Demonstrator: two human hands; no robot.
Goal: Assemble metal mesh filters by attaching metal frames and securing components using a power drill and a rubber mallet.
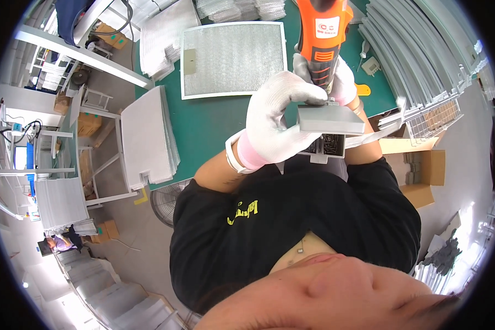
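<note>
**Firmly held: orange power tool in the right hand at 1 o'clock**

Taking the view as a dial, the orange power tool (325,43) stands at 1 o'clock, over the green tabletop (220,118), its dark nose pointing toward 6. The right hand (344,82), in a white glove, is wrapped around it from behind, fingers showing on both sides. The left hand (272,113), also gloved, curls in from the tool's 8 o'clock side, fingertips beside the nose and thumb near a grey box-like piece (330,121); whether its grip is clamped on anything, I cannot tell.

An open tray of dark screws (331,144) shows just under that grey piece. At 12 o'clock lies a framed mesh panel (234,60); long grey strips (412,52) are stacked toward 2.

The tool is probably stiff and fairly heavy, with smooth casing that could slip; the narrower dark body is the best place to hold it. The grey piece looks light and rigid, best steadied by its edges. The mesh would likely dent, so its frame is the safer hold.
</note>
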